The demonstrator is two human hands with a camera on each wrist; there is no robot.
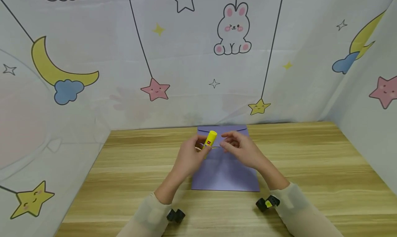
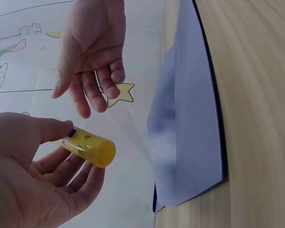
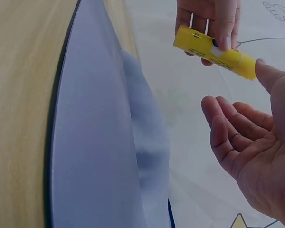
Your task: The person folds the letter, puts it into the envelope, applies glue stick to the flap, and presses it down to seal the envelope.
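My left hand [image 1: 190, 156] holds a yellow glue stick [image 1: 211, 137] between thumb and fingers, tilted, above the purple envelope [image 1: 224, 176]. In the left wrist view one round end of the glue stick [image 2: 103, 153] points away from the palm. Just to the right is my right hand [image 1: 245, 150], holding nothing, its fingers loosely bent. Its thumb tip overlaps the end of the glue stick [image 3: 216, 52] in the right wrist view. The envelope lies on the table with its flap side up, and the flap edge stands a little raised.
The wooden table [image 1: 136, 161] runs back to a white curtain [image 1: 186, 57] printed with stars, moons and a rabbit. Black wrist cameras sit under both sleeves, the left camera [image 1: 175, 216] and the right camera [image 1: 267, 203].
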